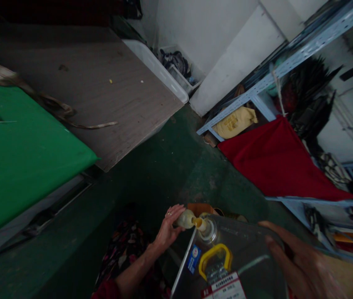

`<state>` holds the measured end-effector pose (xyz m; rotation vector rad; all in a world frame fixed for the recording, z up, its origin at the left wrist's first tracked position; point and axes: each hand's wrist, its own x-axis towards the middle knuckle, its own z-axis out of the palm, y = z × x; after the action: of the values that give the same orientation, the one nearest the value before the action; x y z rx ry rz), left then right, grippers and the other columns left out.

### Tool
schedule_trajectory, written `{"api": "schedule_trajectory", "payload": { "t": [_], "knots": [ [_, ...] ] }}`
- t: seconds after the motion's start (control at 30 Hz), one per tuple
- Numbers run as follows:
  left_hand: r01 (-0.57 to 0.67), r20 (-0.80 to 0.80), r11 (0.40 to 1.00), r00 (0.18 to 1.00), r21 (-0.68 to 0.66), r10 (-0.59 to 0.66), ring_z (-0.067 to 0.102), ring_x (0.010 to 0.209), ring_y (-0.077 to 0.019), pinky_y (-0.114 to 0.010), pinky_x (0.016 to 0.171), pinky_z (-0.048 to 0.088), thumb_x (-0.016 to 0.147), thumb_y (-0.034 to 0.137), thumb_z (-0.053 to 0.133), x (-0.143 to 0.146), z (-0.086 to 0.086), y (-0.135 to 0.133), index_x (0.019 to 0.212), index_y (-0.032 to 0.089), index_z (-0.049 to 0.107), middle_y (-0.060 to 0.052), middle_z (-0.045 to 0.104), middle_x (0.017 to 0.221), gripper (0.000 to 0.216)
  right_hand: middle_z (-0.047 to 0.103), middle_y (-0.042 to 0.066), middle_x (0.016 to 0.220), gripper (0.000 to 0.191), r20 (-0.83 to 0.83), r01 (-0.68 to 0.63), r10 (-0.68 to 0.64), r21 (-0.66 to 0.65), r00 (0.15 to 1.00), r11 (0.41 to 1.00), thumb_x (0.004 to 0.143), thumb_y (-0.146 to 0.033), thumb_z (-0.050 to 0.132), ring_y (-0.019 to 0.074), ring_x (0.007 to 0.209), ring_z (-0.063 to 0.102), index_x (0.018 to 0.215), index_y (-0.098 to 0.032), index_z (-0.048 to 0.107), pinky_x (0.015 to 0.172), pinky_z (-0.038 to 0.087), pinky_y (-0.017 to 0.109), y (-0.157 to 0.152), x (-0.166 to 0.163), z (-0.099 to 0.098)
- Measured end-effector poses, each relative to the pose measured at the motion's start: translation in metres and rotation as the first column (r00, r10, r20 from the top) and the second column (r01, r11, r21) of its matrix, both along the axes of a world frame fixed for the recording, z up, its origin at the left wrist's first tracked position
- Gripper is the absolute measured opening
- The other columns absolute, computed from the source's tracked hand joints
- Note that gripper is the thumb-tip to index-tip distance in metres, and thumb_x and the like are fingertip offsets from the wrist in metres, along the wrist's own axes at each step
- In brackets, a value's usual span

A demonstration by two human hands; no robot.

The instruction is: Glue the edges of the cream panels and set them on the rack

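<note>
Low in the head view, my left hand (167, 227), with a ring on one finger, is closed around a small translucent bottle (186, 219). The bottle's mouth meets the yellowish spout (201, 224) of a tilted metal can (247, 245). A yellow loop handle (216, 259), a blue sticker and a white-and-red label show on the can's top. My right hand (300, 257) grips the can at its right side, thumb on top and the other fingers partly hidden. I cannot make out liquid passing between can and bottle.
At left stand a brown board table (101, 83) and a green-covered surface (33, 153) with cloth strips. A blue metal rack (244, 97) draped with red cloth (282, 162) is at right. Behind are white bins (164, 77). A brown box (199, 207) sits just beyond the can.
</note>
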<state>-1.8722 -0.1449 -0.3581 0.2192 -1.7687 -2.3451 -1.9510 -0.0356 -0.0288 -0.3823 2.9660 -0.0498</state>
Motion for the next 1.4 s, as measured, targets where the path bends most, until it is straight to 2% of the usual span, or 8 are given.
{"api": "schedule_trajectory", "payload": {
  "t": [0.17,0.33,0.47,0.6,0.8,0.93,1.1,1.4],
  "knots": [
    [0.0,-0.013,1.0,1.0,0.008,0.0,0.047,0.129,-0.0339,-0.06,0.11,0.027,0.069,0.016,0.078,0.0,0.001,-0.001,0.129,0.023,0.059,-0.015,0.058,0.135,0.063,0.068,0.004,0.114,0.044,-0.004,-0.015,0.015,0.005,1.0,1.0,0.088,-0.057,0.045,0.0267,0.112,0.061,0.113,-0.027,0.065,0.101,0.048,0.038,-0.003,-0.001,0.001],
    [0.006,-0.004,1.0,1.0,0.011,-0.006,0.047,0.13,-0.0338,-0.059,0.111,0.026,0.069,0.017,0.078,0.0,0.001,-0.002,0.129,0.024,0.059,-0.014,0.057,0.135,0.062,0.067,0.001,0.116,0.043,-0.008,0.026,-0.026,-0.026,1.0,0.999,0.089,-0.057,0.044,0.0247,0.111,0.061,0.114,-0.027,0.063,0.104,0.044,0.038,-0.008,0.002,0.002],
    [0.008,0.014,1.0,1.0,0.013,-0.008,0.047,0.13,-0.0327,-0.059,0.112,0.026,0.07,0.016,0.077,0.001,0.0,-0.001,0.128,0.026,0.059,-0.013,0.058,0.135,0.062,0.068,0.004,0.114,0.047,-0.014,0.045,-0.045,-0.011,0.999,0.999,0.089,-0.06,0.043,0.0264,0.111,0.061,0.113,-0.025,0.064,0.105,0.043,0.039,-0.011,0.005,0.001],
    [0.018,0.019,1.0,1.0,0.014,-0.018,0.047,0.13,-0.0333,-0.06,0.111,0.025,0.07,0.016,0.077,0.001,0.001,0.0,0.128,0.025,0.059,-0.013,0.058,0.135,0.062,0.067,0.002,0.115,0.047,-0.015,0.049,-0.049,0.002,0.999,0.999,0.09,-0.061,0.041,0.0247,0.111,0.061,0.113,-0.027,0.064,0.106,0.041,0.038,-0.01,0.003,0.002],
    [0.015,0.021,1.0,1.0,0.005,-0.015,0.048,0.129,-0.0339,-0.06,0.111,0.026,0.069,0.018,0.078,-0.001,0.002,-0.001,0.128,0.025,0.06,-0.013,0.059,0.134,0.062,0.071,0.001,0.106,0.042,0.001,-0.086,0.086,0.047,0.996,0.995,0.089,-0.055,0.047,0.0213,0.097,0.068,0.111,-0.024,0.066,0.092,0.053,0.028,0.0,-0.005,0.003],
    [0.011,0.023,1.0,1.0,-0.005,-0.011,0.048,0.129,-0.0333,-0.059,0.111,0.027,0.069,0.017,0.078,-0.001,0.0,0.001,0.127,0.025,0.06,-0.013,0.059,0.133,0.061,0.069,0.004,0.112,0.046,-0.045,0.003,-0.003,0.004,0.999,1.0,0.091,-0.056,0.042,0.0241,0.106,0.064,0.113,-0.023,0.064,0.101,0.047,0.035,-0.005,0.0,0.001],
    [0.008,0.021,1.0,1.0,-0.001,-0.008,0.048,0.129,-0.0331,-0.059,0.111,0.026,0.07,0.019,0.077,-0.001,0.002,0.0,0.127,0.024,0.06,-0.013,0.059,0.133,0.06,0.067,0.003,0.114,0.045,-0.006,0.059,-0.059,-0.024,0.998,0.998,0.089,-0.058,0.045,0.0244,0.109,0.062,0.113,-0.024,0.064,0.104,0.043,0.036,-0.01,0.004,0.001],
    [0.015,0.032,1.0,0.999,-0.005,-0.015,0.048,0.129,-0.0327,-0.059,0.111,0.027,0.069,0.015,0.077,-0.001,0.005,-0.002,0.127,0.025,0.06,-0.013,0.059,0.133,0.061,0.068,0.003,0.114,0.045,-0.018,0.05,-0.051,-0.062,0.999,0.997,0.089,-0.058,0.046,0.0252,0.109,0.062,0.114,-0.024,0.064,0.103,0.044,0.038,-0.012,0.005,0.0]
  ]
}}
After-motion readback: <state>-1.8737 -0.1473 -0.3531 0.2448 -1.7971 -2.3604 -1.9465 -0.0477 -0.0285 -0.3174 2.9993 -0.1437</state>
